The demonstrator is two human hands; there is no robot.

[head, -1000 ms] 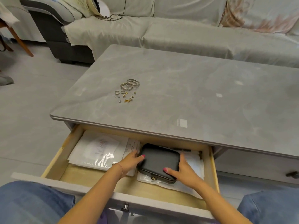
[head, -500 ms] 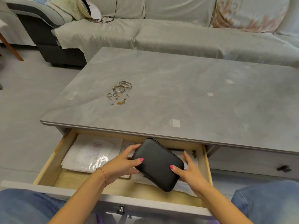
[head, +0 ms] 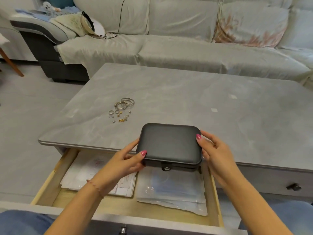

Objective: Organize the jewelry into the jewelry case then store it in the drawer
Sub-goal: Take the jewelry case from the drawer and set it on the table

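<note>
Held level over the counter point(head: 186, 102) edge above the open drawer point(head: 49, 187): closed black jewelry case point(head: 169, 145), left grip point(head: 123, 164) curled at 9 o'clock, right grip point(head: 215, 151) at 3 o'clock. Loose jewelry point(head: 122, 109) at 11 o'clock.

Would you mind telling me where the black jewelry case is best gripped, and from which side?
Grip the jewelry case by its two short ends, coming in from left and right, as the left hand and right hand do. It is flat, wide and rounded, and this probably keeps fingers off the front snap clasp.
</note>
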